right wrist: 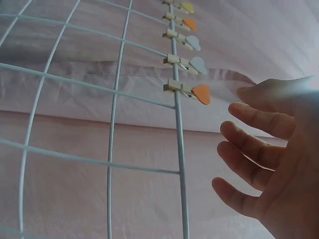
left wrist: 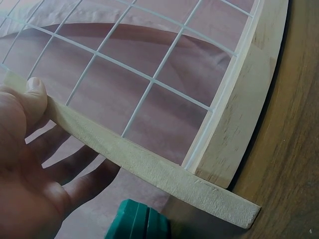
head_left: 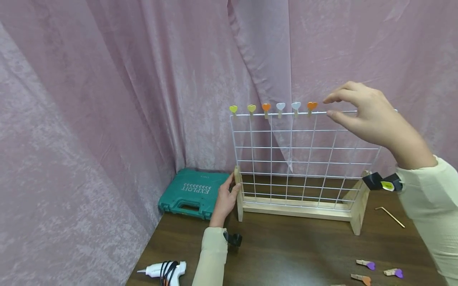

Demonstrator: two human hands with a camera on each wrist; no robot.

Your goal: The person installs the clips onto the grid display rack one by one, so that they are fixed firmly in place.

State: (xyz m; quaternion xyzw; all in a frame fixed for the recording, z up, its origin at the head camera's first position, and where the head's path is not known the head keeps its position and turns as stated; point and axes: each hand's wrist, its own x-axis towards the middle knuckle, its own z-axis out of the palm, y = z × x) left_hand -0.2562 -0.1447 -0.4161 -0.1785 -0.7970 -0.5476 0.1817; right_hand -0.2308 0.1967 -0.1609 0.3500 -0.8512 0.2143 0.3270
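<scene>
A white wire grid point(head_left: 304, 155) stands upright in a wooden stand point(head_left: 297, 211). Along its top wire sit heart clothespins: yellow ones point(head_left: 251, 108), white ones point(head_left: 280, 106) and orange ones, the last orange heart clothespin point(head_left: 312, 106) being farthest right. My left hand point(head_left: 225, 200) grips the stand's left upright; in the left wrist view the thumb is on one side of the wooden upright point(left wrist: 149, 167) and the fingers pass behind it. Beside the last orange clothespin my right hand point(head_left: 368, 115) hovers at the top wire, fingers apart and holding nothing; a gap shows in the right wrist view.
A green tool case point(head_left: 196, 186) lies left of the stand. Nearer, a white glue gun point(head_left: 164, 271) with a black cord rests on the table. A hex key point(head_left: 390, 217) is at right, with loose purple clothespins point(head_left: 365, 264) and an orange clothespin point(head_left: 361, 279) in front.
</scene>
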